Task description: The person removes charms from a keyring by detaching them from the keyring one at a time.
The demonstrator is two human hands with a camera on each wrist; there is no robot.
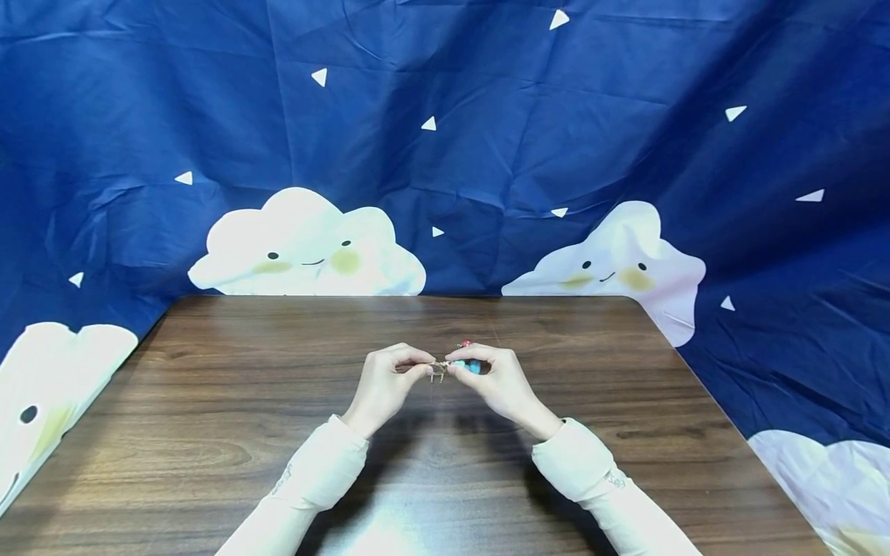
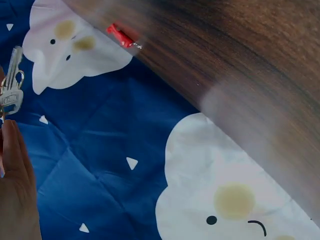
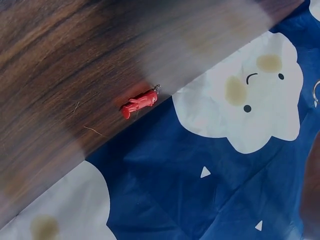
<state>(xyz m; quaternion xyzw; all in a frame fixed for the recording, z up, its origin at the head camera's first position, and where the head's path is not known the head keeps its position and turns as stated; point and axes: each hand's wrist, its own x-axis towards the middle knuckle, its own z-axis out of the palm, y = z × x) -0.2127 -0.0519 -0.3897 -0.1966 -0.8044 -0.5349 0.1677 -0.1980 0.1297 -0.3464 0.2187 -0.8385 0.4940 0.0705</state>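
My left hand (image 1: 384, 384) and right hand (image 1: 505, 384) meet above the table's middle, a small gap between their fingertips. Thumb and fingers of each pinch a gold-coloured keyring (image 1: 439, 369) with small parts hanging from it. A bright blue piece (image 1: 473, 366) shows among the right fingers; its shape is mostly hidden. The left wrist view catches a silver key (image 2: 12, 99) on a gold ring, just above some fingers at the left edge. Behind the right hand lies a small red figure charm (image 3: 141, 101) with a short metal chain, touched by neither hand.
A dark wood-grain table (image 1: 208, 432) spans the space under both arms. Beyond its far edge hangs a blue cloth (image 1: 480, 154) printed with white clouds and triangles. Thin stray fibres (image 3: 93, 130) lie on the wood near the red charm.
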